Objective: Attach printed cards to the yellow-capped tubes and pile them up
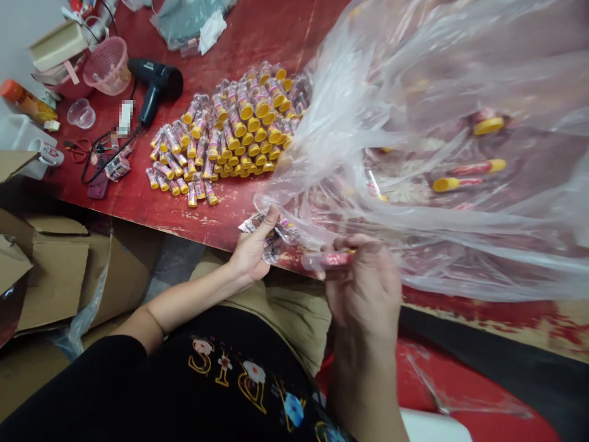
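My left hand (pixel 252 250) is closed on several printed clear plastic sleeves (pixel 271 236) by the table's front edge. My right hand (pixel 365 279) grips a small clear tube (pixel 331 261) with a pink label. The tube lies sideways and its rounded end points toward my left hand, apart from it; a bit of yellow shows at the end under my fingers. Just beyond both hands spreads a large clear plastic bag (pixel 340 123) with loose yellow-capped tubes (pixel 469 167) in it. Left of the bag lies a stacked pile of wrapped yellow-capped tubes (pixel 239 126).
A black hair dryer (pixel 156 83) lies on the red table (pixel 257 31) near a pink basket (pixel 108 64). Red-handled pliers (pixel 78 149), a phone (pixel 98 184) and an orange-capped can (pixel 27 101) are at the left. Open cardboard boxes (pixel 59 264) stand below the table.
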A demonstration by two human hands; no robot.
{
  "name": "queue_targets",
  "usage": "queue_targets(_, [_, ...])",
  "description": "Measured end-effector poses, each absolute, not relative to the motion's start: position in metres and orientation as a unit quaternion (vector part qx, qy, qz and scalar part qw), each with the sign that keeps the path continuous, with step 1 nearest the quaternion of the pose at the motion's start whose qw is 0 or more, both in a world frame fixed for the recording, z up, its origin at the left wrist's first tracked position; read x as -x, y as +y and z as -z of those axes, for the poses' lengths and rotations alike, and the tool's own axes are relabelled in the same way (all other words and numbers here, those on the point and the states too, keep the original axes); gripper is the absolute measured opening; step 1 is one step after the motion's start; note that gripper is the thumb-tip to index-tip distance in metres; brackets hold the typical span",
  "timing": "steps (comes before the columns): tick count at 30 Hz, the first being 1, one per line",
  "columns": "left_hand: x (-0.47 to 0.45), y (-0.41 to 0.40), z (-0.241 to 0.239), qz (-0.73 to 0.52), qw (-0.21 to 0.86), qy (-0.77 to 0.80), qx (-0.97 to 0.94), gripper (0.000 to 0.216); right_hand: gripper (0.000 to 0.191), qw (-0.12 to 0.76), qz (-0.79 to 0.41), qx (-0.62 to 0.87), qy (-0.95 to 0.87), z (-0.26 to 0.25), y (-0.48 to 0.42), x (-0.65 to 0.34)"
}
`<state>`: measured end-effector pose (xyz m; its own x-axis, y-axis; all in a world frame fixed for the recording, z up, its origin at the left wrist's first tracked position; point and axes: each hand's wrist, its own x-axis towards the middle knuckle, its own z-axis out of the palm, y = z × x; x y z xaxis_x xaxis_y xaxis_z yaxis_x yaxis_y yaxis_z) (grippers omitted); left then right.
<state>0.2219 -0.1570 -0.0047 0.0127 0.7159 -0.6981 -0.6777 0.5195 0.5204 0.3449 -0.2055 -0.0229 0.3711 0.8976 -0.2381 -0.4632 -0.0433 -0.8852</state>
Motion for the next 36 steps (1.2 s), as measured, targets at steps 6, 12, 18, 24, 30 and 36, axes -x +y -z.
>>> queue_targets(6, [-0.226, -0.162, -0.008, -0.475, 0.721, 0.504, -0.007, 0.046, 0.043, 0.708, -0.326, 0.569, -0.263, 0.016, -0.206, -0.329])
queue_targets(12, [-0.227, -0.164, -0.01, -0.464, 0.727, 0.504, -0.048, 0.049, 0.034, 0.681, -0.245, 0.603, -0.336, 0.018, -0.213, -0.323])
queue_targets(18, [-0.223, -0.169, -0.007, -0.452, 0.74, 0.484, -0.117, 0.065, 0.03, 0.663, -0.245, 0.601, -0.373, 0.021, -0.223, -0.329])
queue_targets(24, [-0.214, -0.167, -0.011, -0.456, 0.723, 0.484, -0.19, 0.067, 0.043, 0.626, -0.404, 0.498, -0.444, 0.024, -0.232, -0.344])
queue_targets(30, [-0.212, -0.171, -0.012, -0.447, 0.729, 0.468, -0.221, 0.065, 0.041, 0.616, -0.334, 0.521, -0.486, 0.018, -0.226, -0.343])
queue_targets(36, [-0.205, -0.173, -0.019, -0.442, 0.732, 0.448, -0.261, 0.08, 0.031, 0.622, -0.205, 0.569, -0.497, 0.014, -0.229, -0.336])
